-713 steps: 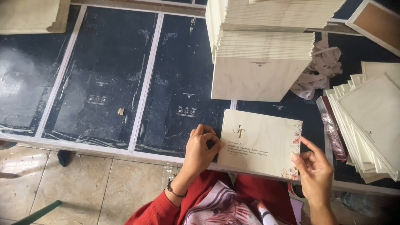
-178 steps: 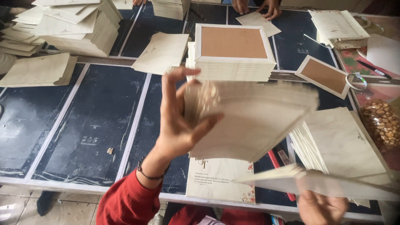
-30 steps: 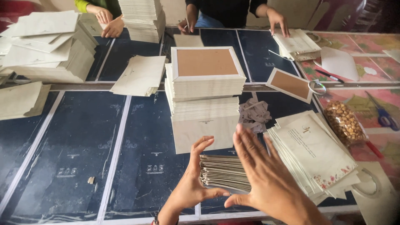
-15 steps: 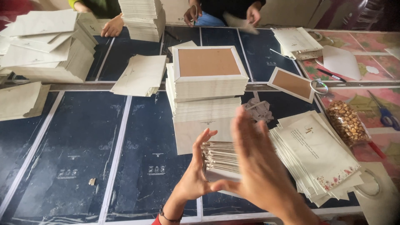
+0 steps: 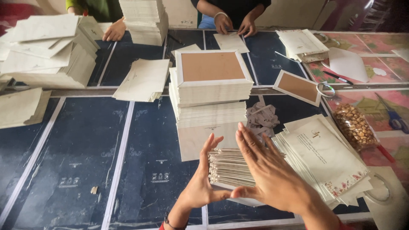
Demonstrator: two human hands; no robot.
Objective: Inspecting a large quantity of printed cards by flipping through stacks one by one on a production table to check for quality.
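Note:
Both hands clasp a thick stack of cream cards point(image 5: 228, 168) held on edge low over the dark blue table point(image 5: 76, 145). My left hand point(image 5: 200, 183) presses the stack's left side with its fingers up. My right hand point(image 5: 266, 170) lies flat against the right side and hides part of the stack. Right behind it rises a tall pile of cream envelopes point(image 5: 211, 100) topped by a brown-faced card with a white border point(image 5: 211, 67). A fanned pile of printed cards with floral corners point(image 5: 326, 155) lies just to the right.
More envelope piles sit at the left point(image 5: 47, 51), the middle point(image 5: 142, 79) and the far side point(image 5: 142, 19). Two other people's hands point(image 5: 234, 23) work at the far edge. A bag of nuts point(image 5: 353, 125), a tape ring point(image 5: 326, 89) and scissors point(image 5: 392, 117) lie at the right.
The card stack has stayed between my two hands in front of the tall pile. It has sunk slightly toward the table, and my right hand has shifted across its right side.

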